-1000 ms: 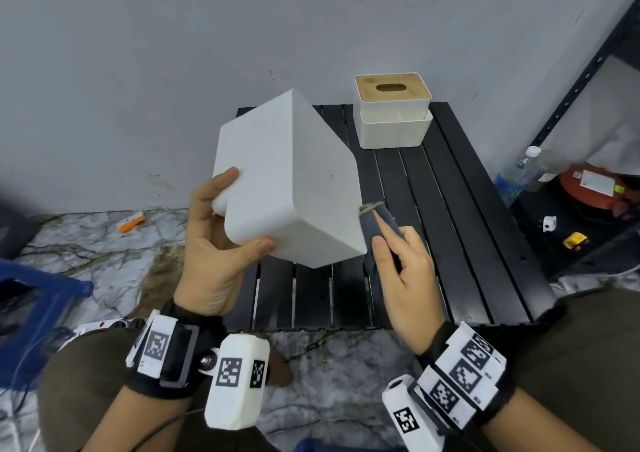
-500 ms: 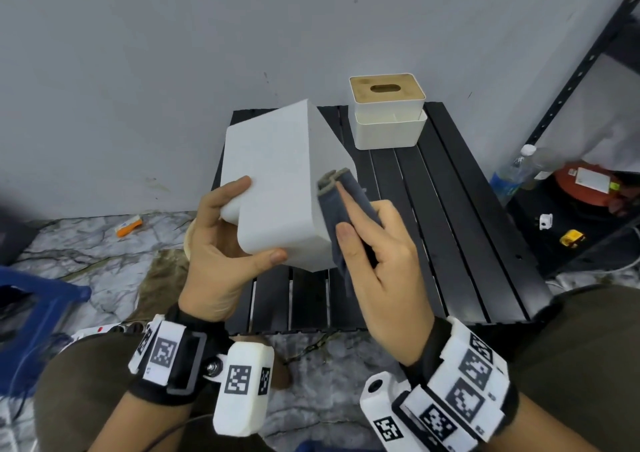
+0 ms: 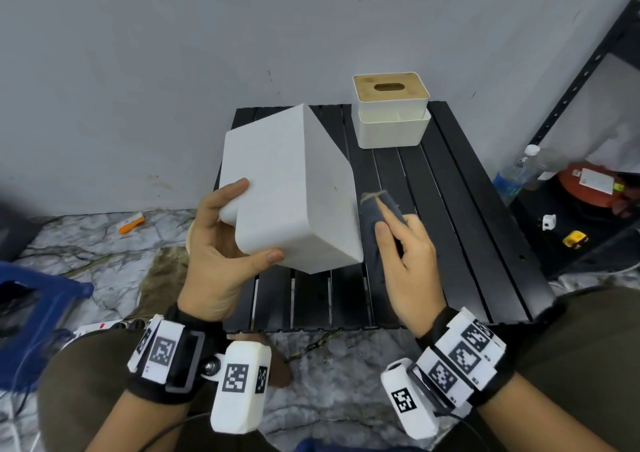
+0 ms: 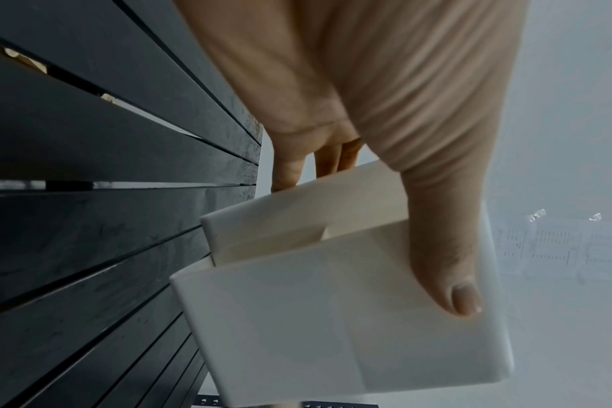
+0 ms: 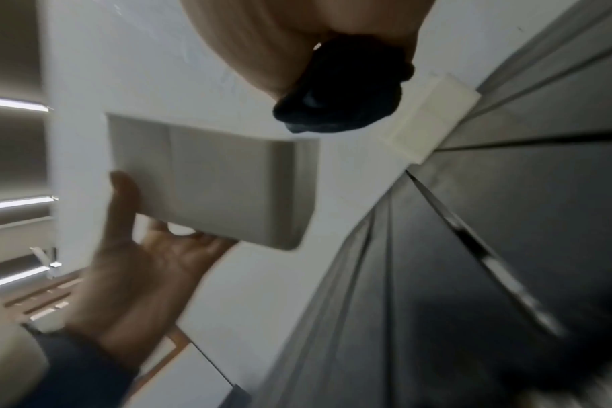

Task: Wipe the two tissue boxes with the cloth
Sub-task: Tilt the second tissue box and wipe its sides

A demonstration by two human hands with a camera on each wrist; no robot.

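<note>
My left hand (image 3: 225,244) grips a white tissue box (image 3: 291,188) tilted in the air above the black slatted table (image 3: 467,230), thumb on its near face and fingers round its left end. In the left wrist view the thumb lies across the white tissue box (image 4: 332,317). My right hand (image 3: 405,254) holds a folded dark grey cloth (image 3: 375,209) against the box's right side, fingers laid flat over the cloth. The right wrist view shows the cloth (image 5: 343,91) bunched under the palm beside the box (image 5: 210,179). A second tissue box (image 3: 391,109), white with a wooden slotted lid, stands at the table's far edge.
A grey wall rises right behind the table. To the right stands a black metal shelf (image 3: 588,71) with a plastic bottle (image 3: 519,171) and a red object (image 3: 592,188). A blue stool (image 3: 31,313) is at the left on the marble floor.
My right hand with the cloth has slid from the box's upper right side down and to the right along it. The box has turned slightly in my left hand.
</note>
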